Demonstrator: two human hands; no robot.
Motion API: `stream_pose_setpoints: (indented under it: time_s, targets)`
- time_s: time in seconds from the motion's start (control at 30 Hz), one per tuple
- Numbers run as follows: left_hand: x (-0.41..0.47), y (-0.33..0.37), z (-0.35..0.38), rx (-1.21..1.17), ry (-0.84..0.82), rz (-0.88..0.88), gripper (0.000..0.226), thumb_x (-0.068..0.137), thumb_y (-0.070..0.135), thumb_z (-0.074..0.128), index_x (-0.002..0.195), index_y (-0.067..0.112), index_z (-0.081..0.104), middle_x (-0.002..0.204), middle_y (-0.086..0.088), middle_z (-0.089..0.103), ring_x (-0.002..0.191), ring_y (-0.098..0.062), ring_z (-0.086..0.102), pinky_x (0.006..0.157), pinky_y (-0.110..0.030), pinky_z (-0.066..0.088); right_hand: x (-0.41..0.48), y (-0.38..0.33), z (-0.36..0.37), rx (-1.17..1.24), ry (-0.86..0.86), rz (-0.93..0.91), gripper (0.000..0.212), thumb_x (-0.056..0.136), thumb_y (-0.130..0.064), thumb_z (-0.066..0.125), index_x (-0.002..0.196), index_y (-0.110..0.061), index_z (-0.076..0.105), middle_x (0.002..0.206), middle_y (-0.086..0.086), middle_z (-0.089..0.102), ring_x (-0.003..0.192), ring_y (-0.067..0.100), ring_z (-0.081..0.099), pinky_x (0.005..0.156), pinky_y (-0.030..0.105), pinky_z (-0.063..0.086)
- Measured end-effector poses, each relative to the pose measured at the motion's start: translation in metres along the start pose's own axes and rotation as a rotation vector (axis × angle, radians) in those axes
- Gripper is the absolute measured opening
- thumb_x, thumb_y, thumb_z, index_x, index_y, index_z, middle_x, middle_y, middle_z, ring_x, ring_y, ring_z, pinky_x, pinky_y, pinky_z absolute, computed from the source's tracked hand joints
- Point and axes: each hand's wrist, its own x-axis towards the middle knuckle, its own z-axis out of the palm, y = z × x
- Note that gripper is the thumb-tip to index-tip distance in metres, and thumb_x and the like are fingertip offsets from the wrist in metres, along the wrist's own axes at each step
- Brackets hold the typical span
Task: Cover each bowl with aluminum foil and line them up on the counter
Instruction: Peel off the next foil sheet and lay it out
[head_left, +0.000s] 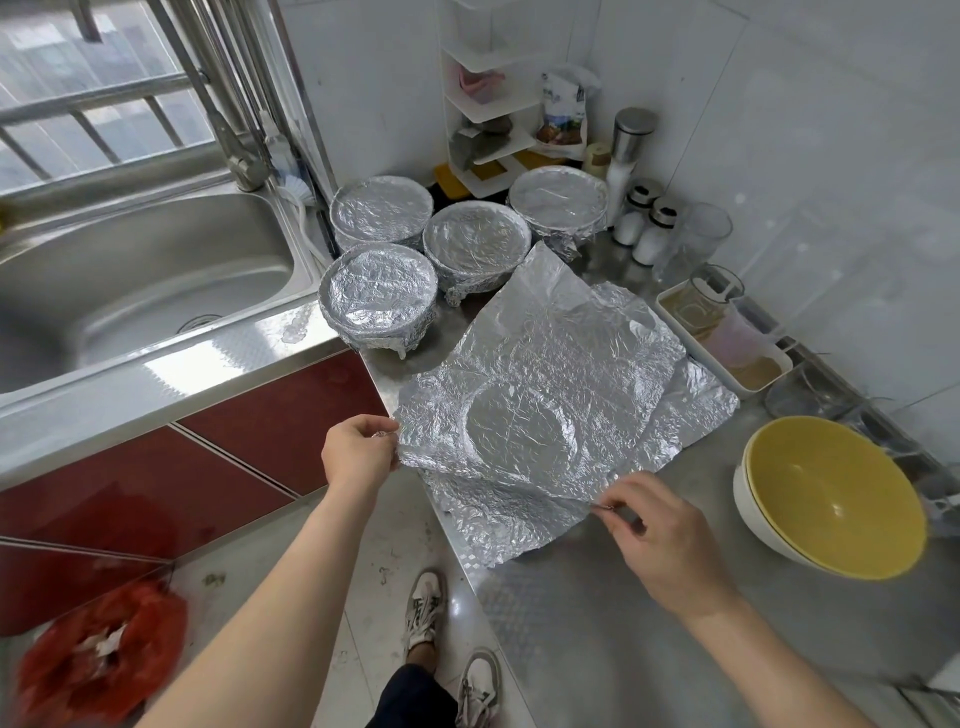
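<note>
A crinkled sheet of aluminum foil (540, 384), with round bowl imprints in it, lies over further foil sheets on the steel counter (597, 613). My left hand (358, 449) pinches the top sheet's left edge. My right hand (660, 540) pinches its near right corner, lifted slightly off the sheets below. Several foil-covered bowls (378, 296) stand clustered at the back of the counter beside the sink. Two stacked bowls with yellow insides (831, 499) sit uncovered at the right.
A steel sink (135, 280) with a faucet lies to the left. A corner shelf (488, 104), shakers (649, 223), glasses and a white tray (727, 332) line the back and right wall. A red bag (104, 654) is on the floor.
</note>
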Motion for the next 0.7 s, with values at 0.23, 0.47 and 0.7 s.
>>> stream_pose_setpoints:
  time_s: [0.23, 0.47, 0.7]
  targets:
    - [-0.019, 0.013, -0.005, -0.323, -0.093, -0.051, 0.063, 0.087, 0.009, 0.072, 0.141, 0.022, 0.040, 0.111, -0.008, 0.056, 0.084, -0.018, 0.065, 0.076, -0.034, 0.059, 0.001, -0.003, 0.003, -0.170, 0.097, -0.081, 0.007, 0.075, -0.009, 0.070, 0.072, -0.015, 0.067, 0.071, -0.005, 0.056, 0.058, 0.010, 0.050, 0.052, 0.020, 0.038]
    - [-0.063, 0.018, 0.017, -0.475, -0.321, -0.277, 0.088, 0.086, 0.012, 0.074, 0.153, 0.025, 0.018, 0.127, -0.009, 0.056, 0.098, -0.026, 0.067, 0.074, -0.039, 0.061, 0.002, -0.012, 0.014, -0.232, 0.079, -0.173, 0.010, 0.080, -0.010, 0.063, 0.072, -0.015, 0.062, 0.070, -0.002, 0.052, 0.052, 0.019, 0.053, 0.042, 0.032, 0.044]
    - [-0.071, 0.042, 0.028, -0.043, -0.295, 0.118, 0.064, 0.090, -0.006, 0.045, 0.145, 0.026, 0.040, 0.112, -0.014, 0.063, 0.060, -0.014, 0.050, 0.052, -0.027, 0.043, 0.004, -0.016, 0.013, 0.211, -0.237, 0.139, 0.067, 0.070, -0.062, 0.071, 0.124, -0.027, 0.058, 0.120, -0.014, 0.048, 0.108, -0.004, 0.048, 0.092, 0.004, 0.034]
